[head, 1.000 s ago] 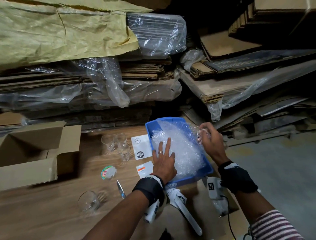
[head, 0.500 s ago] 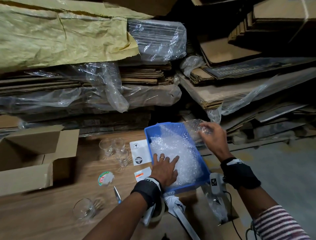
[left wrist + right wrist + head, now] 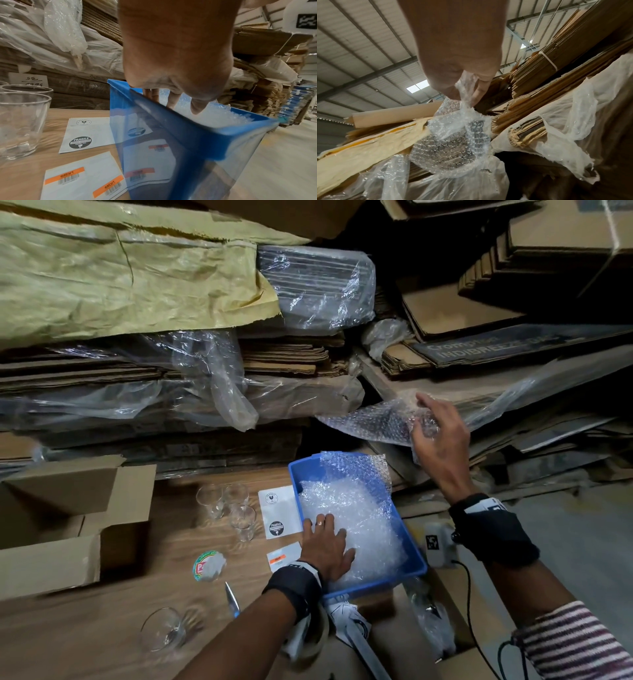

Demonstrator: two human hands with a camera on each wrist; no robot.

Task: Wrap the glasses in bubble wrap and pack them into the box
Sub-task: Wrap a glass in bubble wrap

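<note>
Right hand [image 3: 440,440] pinches a bubble wrap sheet [image 3: 373,422]; left hand [image 3: 327,546], fingers flat, pins the pile under it. Could snag, dragging the blue tray [image 3: 416,556].

The wooden bench [image 3: 102,635] is carrying an open cardboard box [image 3: 51,529], four glasses [image 3: 226,508], a blue tray [image 3: 416,563], label sheets [image 3: 279,515] and scissors [image 3: 232,601].

Warehouse setting. Wood-grain table [image 3: 102,628] underneath, grey concrete floor [image 3: 582,542] off to the right. Flattened cardboard stacks [image 3: 291,357] piled ahead, many under clear plastic sheeting [image 3: 212,385]; yellowish woven sack [image 3: 120,275] draped over the upper-left pile. Overhead: corrugated metal roof [image 3: 359,33] on steel beams, with bright skylight panels [image 3: 418,85]. More bundled cardboard [image 3: 267,94] further right.
</note>
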